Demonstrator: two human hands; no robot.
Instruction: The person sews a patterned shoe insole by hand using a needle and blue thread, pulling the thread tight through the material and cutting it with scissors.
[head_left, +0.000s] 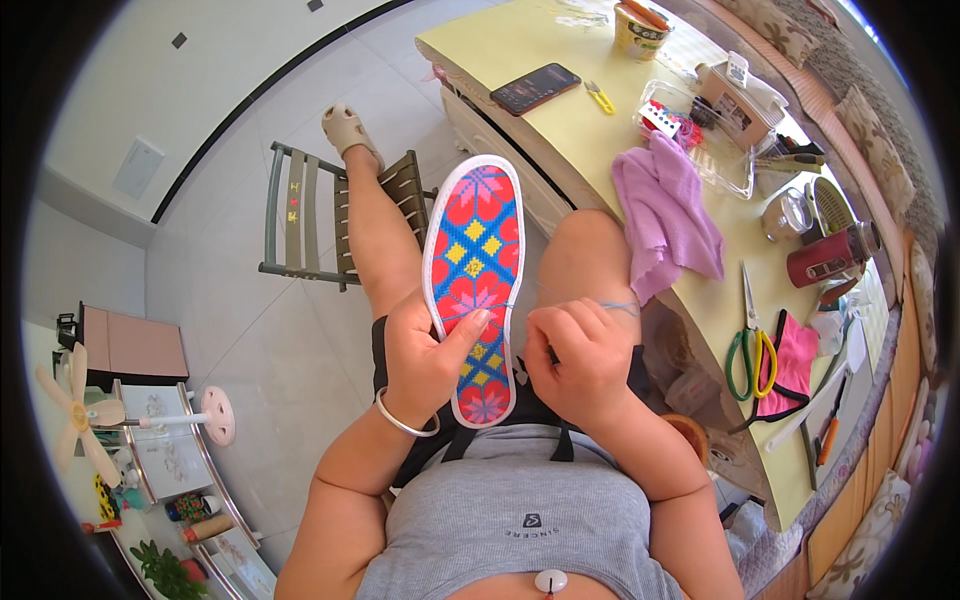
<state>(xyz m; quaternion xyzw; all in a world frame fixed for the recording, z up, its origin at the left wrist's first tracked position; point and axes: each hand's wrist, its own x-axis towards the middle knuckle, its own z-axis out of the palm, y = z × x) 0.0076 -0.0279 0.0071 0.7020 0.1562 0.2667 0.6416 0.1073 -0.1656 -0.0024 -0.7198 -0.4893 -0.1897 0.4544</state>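
My left hand [430,345] grips an embroidered shoe insole [476,225] by its side, thumb pressed flat on the stitched face. The insole stands lengthwise over my lap, white-edged, with red and pink flowers, blue lattice and yellow diamonds. Just right of it, my right hand [580,355] is closed, fingers curled together. A pale blue thread [620,305] passes from the insole's right edge to this hand, and a length of it trails out over my knee. Any needle in the fingers is hidden from view.
On the yellow-topped table [540,60] at right lie a phone [535,89], small yellow snips [600,98], a purple cloth [668,210], scissors [750,350] and a maroon flask [830,255]. My foot rests by a folding chair [320,215]. A fan [85,412] stands at left.
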